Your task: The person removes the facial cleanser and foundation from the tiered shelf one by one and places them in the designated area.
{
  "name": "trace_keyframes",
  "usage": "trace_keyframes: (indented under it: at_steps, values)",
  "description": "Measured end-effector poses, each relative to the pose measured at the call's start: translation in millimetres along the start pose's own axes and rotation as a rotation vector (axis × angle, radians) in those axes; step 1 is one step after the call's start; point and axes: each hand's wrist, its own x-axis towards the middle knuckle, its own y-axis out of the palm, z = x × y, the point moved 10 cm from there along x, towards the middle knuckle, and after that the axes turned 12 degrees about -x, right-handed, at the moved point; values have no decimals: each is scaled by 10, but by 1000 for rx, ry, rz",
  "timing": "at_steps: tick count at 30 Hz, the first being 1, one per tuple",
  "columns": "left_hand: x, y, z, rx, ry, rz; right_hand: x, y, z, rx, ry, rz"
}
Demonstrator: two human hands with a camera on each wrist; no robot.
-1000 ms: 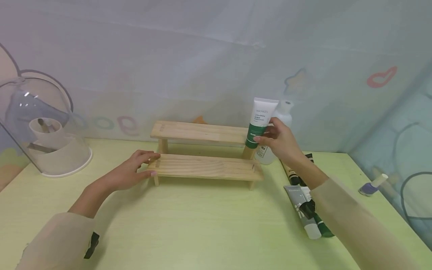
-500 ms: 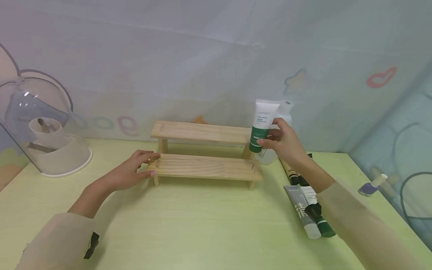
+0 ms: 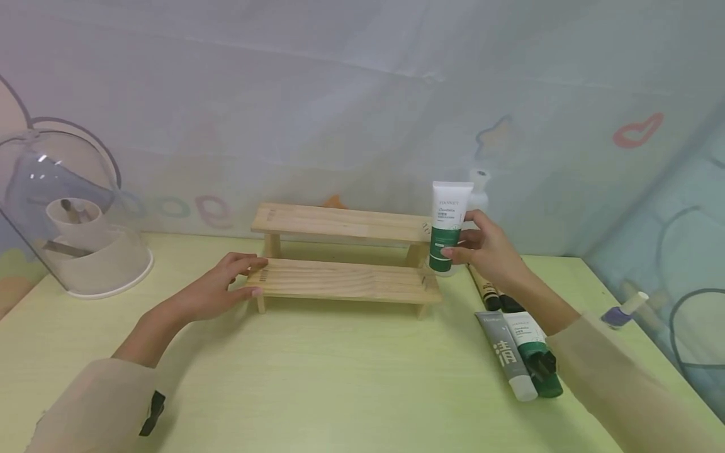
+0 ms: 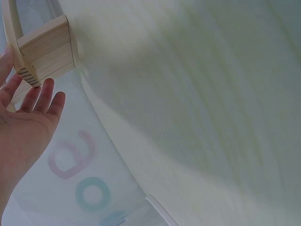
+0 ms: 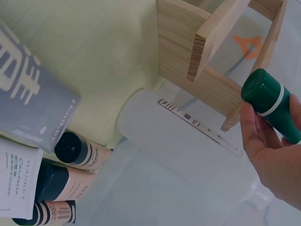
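A two-tier wooden display rack (image 3: 340, 279) stands on the table. My left hand (image 3: 212, 289) holds the left end of its lower board, thumb at the front edge and fingers towards the back; in the left wrist view the fingertips touch the board's end. My right hand (image 3: 487, 248) pinches a white and green squeeze tube (image 3: 449, 211) upright, cap down, at the right end of the rack. In the right wrist view its green cap (image 5: 265, 92) is apart from the boards. A white bottle (image 5: 183, 146) stands behind the tube, partly hidden by it in the head view.
Right of the rack lie a grey tube (image 3: 506, 355), another white and green tube (image 3: 523, 327) and several black-capped tubes (image 5: 70, 148). A nail polish bottle (image 3: 623, 311) is near the right edge. A clear-domed organizer (image 3: 107, 258) with brushes stands at the far left.
My right hand has lowered the squeeze tube and shifted it slightly right, and the tube is now more upright. The left hand keeps its place on the rack.
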Motion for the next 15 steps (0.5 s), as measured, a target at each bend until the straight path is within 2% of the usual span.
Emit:
trace_keyframes:
  at_steps: [15]
  values:
    - [1, -8, -9, 0, 4, 5, -179, -86, -258, -43, 60, 60]
